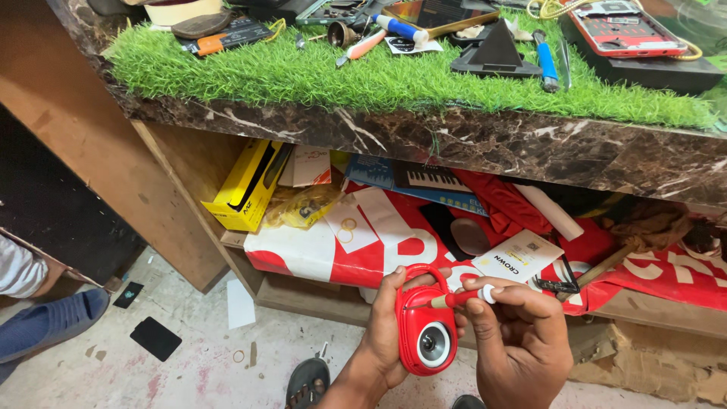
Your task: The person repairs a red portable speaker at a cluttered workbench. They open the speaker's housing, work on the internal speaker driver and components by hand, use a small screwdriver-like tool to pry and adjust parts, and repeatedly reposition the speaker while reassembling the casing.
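Below the counter, left hand [388, 327] clasps red speaker [421, 333]; right hand [522, 341] pinches screwdriver [463, 298].

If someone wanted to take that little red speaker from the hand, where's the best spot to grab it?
Probably the looped handle at the top of the red speaker, coming from above. The left hand wraps its left side, and the right hand with a red screwdriver crowds its right, so the loop is the freest part.
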